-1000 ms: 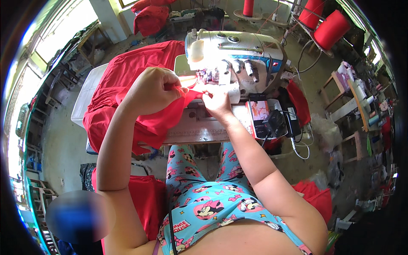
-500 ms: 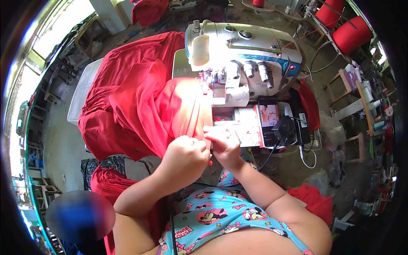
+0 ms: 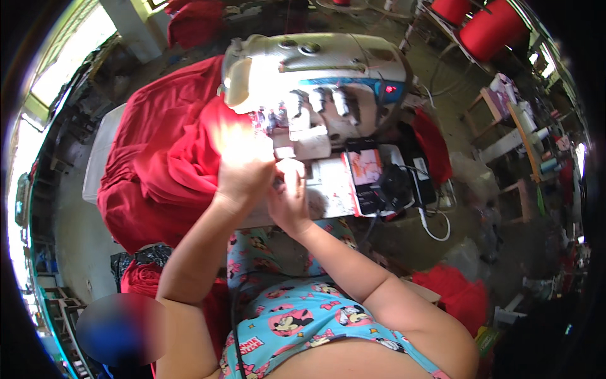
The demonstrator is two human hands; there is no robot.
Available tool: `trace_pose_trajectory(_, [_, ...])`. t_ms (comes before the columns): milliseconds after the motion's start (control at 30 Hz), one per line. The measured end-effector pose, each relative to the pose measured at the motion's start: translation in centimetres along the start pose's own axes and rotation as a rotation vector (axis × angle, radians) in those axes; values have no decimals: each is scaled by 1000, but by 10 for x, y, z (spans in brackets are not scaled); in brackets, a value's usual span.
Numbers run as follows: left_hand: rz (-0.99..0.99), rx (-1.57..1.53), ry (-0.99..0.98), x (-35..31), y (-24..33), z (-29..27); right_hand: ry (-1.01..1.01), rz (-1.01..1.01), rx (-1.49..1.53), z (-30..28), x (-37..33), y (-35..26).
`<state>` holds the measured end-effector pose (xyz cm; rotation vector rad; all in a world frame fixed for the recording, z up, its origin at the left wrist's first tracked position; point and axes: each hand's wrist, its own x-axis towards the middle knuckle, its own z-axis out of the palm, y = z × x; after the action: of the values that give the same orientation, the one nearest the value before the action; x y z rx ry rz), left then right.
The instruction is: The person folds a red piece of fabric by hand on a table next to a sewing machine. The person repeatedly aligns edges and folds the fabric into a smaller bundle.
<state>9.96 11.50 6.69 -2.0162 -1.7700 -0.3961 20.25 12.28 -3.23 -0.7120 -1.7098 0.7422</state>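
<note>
Red fabric (image 3: 170, 151) lies bunched over the left side of the sewing machine (image 3: 322, 69) and its bed, running up to the needle area. On the fabric's right edge, just below the presser area, my left hand (image 3: 243, 174) is closed on the cloth. Strong lamp glare washes out its fingers and the cloth beside them. Close by on the right is my right hand (image 3: 289, 196), its fingers curled together over the pale machine bed (image 3: 328, 189). Whatever is between those fingers is hidden.
A dark phone-like box (image 3: 366, 170) and a black device with a white cable (image 3: 426, 224) sit on the bed's right side. Big red thread cones (image 3: 492, 28) stand at the back right. More red cloth (image 3: 448, 294) lies at lower right. A blurred person-like shape (image 3: 120, 328) is at lower left.
Both hands have moved forward with the fabric edge, closer to the needle area. The whole view has shifted, so the machine appears further left.
</note>
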Motion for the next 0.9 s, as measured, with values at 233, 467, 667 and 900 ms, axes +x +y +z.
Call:
trace_pose_trajectory(233, [110, -84, 116, 15, -21, -17, 61, 98, 74, -50, 27, -25])
trace_pose_trajectory(467, [-12, -438, -150, 29, -60, -45, -339, 28, -221, -49, 91, -44])
trace_pose_trajectory(667, [-37, -153, 160, 16, -50, -43, -229, -272, 235, -20, 115, -38])
trace_pose_trajectory(900, [31, 8, 442, -57, -49, 33, -254, 38, 295, -25, 86, -32])
